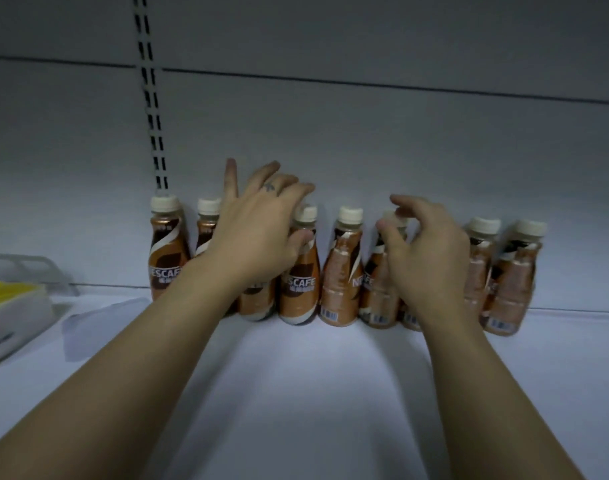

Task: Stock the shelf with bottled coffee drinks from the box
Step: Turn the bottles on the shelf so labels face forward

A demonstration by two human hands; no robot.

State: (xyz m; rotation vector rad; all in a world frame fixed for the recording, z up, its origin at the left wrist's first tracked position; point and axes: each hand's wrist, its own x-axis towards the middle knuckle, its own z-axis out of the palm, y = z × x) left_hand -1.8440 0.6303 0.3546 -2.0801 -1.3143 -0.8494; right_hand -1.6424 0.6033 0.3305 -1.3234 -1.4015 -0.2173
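Several brown Nescafé coffee bottles with cream caps stand in a row against the back wall of the white shelf (296, 393). The leftmost bottle (165, 251) stands under the slotted upright. My left hand (258, 230) is spread over a bottle (256, 303) that it mostly hides, its thumb touching the neighbouring bottle (300, 282). My right hand (431, 258) hovers with curled, parted fingers in front of another bottle (379, 289) and holds nothing. Two more bottles (512, 282) stand at the right end. The box is out of view.
A white tray holding something yellow (9, 306) sits at the shelf's left edge, with a clear plastic divider (29, 268) behind it. A thin plastic sheet (99, 323) lies beside the tray. The black slotted upright (150, 98) runs up the back wall.
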